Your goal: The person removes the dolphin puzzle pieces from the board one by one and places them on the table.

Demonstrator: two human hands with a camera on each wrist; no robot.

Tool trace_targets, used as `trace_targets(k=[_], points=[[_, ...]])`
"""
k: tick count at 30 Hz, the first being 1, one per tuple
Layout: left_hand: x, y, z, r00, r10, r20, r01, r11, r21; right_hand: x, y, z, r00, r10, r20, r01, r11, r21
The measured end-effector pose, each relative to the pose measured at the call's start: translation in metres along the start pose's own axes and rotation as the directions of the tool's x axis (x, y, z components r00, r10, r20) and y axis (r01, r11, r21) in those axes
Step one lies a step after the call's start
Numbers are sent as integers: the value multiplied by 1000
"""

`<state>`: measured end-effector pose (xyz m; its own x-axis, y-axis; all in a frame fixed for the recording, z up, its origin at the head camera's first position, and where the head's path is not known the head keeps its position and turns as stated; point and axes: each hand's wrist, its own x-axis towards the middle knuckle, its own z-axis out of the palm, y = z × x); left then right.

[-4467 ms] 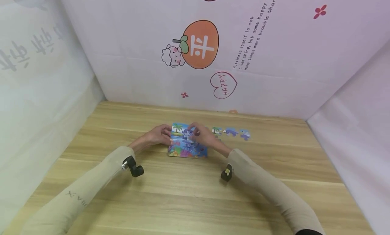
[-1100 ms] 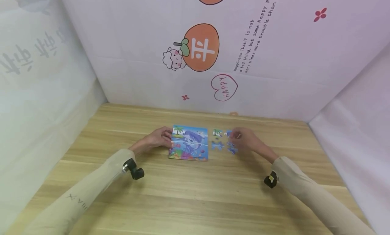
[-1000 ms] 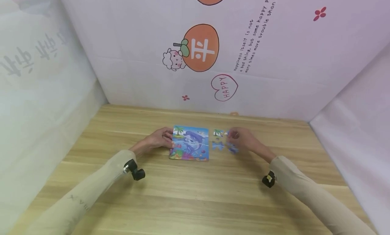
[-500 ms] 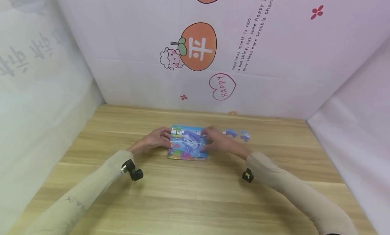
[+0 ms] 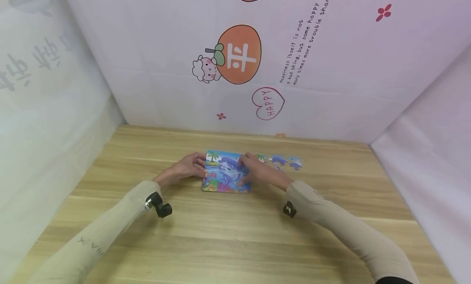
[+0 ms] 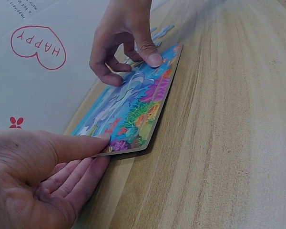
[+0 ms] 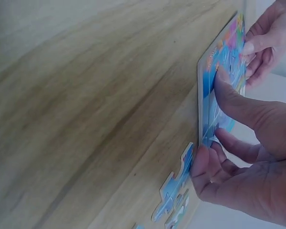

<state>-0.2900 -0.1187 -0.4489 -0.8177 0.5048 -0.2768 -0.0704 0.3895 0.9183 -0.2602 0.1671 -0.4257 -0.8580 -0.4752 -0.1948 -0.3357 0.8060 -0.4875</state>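
Observation:
A flat jigsaw board point(image 5: 220, 182) printed with a dolphin, palm tree and coral lies on the wooden table, tilted slightly in the left wrist view. My left hand point(image 5: 189, 165) grips its left edge, the thumb point(image 6: 81, 145) on the face and the fingers beneath. My right hand point(image 5: 255, 169) is over the board's right side. Its thumb point(image 7: 229, 93) rests on the printed face and bent fingers touch the surface, well apart from the thumb. No loose piece is visible between them. Just right of that hand lie dolphin jigsaw pieces point(image 5: 278, 160).
Another blue jigsaw piece point(image 5: 295, 163) lies farther right, and a palm-tree piece point(image 5: 261, 157) shows behind the right hand. The right wrist view has a blue piece point(image 7: 169, 193) beside the board. A printed white cloth point(image 5: 316, 108) stands along the table's back edge.
My right hand has moved left from the loose pieces to the board's right side, uncovering the dolphin pieces. The left hand keeps its grip at the board's left edge.

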Motion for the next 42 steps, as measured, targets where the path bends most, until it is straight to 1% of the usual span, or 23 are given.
trace_targets(k=[4, 11, 15, 19, 23, 26, 29, 31, 34, 39, 42], points=[[0, -1, 0, 1000, -4, 0, 4, 1000, 7, 1, -2, -1, 1000, 12, -3, -12, 1000, 8], [1, 0, 1, 1000, -7, -5, 7, 1000, 17, -1, -4, -1, 1000, -6, 4, 6, 999, -38], [1, 0, 1, 1000, -7, -3, 7, 1000, 22, -5, -3, 0, 999, -41, -7, 41, 999, -29], [1, 0, 0, 1000, -11, 3, 11, 1000, 24, -8, -2, 1, 996, -85, -2, 85, 996, 20], [0, -1, -2, 1000, -8, 5, 8, 1000, 27, -4, 3, 1, 990, -140, 11, 139, 987, 79], [1, -1, -2, 1000, -5, 10, 5, 1000, 22, -1, 6, 0, 983, -181, 26, 178, 979, 95], [1, -1, -3, 1000, 3, 18, -3, 1000, 24, 2, 7, -1, 982, -181, 56, 176, 980, 94], [1, -1, -3, 1000, 3, 19, -4, 1000, 24, 3, 5, -2, 984, -161, 72, 155, 984, 85], [1, -1, -3, 1000, -1, 18, 1, 1000, 27, 4, 4, -2, 986, -147, 85, 139, 986, 90], [1, 1, -3, 1000, -22, 1, 22, 999, 25, 4, 5, -2, 982, -165, 89, 154, 981, 115], [2, 0, -2, 1000, -22, 8, 21, 999, 28, 3, 3, -4, 983, -154, 98, 146, 986, 85]])
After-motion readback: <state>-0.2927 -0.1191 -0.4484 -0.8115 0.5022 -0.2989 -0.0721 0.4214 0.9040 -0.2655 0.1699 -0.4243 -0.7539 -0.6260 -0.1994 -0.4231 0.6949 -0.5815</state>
